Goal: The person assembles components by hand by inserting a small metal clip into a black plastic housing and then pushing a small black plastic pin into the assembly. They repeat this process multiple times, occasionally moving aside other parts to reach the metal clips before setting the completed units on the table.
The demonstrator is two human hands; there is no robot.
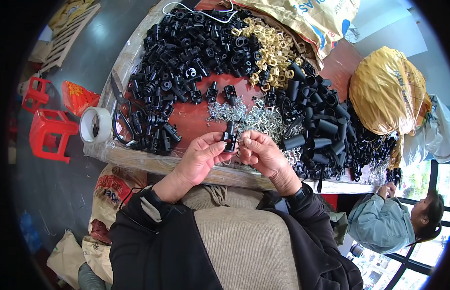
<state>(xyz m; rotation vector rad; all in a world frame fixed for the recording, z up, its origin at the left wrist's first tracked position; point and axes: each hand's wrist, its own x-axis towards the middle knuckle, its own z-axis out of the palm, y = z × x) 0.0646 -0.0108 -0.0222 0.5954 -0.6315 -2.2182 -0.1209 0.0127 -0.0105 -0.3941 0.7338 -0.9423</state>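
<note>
Just above the table's near edge, my left hand [198, 158] is closed around a small black plastic fitting [230, 137], held upright with its narrow end away from me. My right hand [264, 153] is beside it, thumb and forefinger pinched together close to the fitting. Whatever sits between those fingertips is too small to make out. Right beyond my hands lies a heap of small silvery metal pieces [256, 116]. A few similar black fittings [212, 91] stand apart on the red tabletop [191, 118], in front of a large pile of black plastic parts [181, 53].
Yellow ring-like pieces [273, 46] lie at the back, black tubes [326, 128] to the right. Scissors [119, 94] and a tape roll [95, 124] rest at the left edge. Red stools [53, 133] stand on the floor. Beyond a yellow sack [387, 92], another person [384, 224] works at right.
</note>
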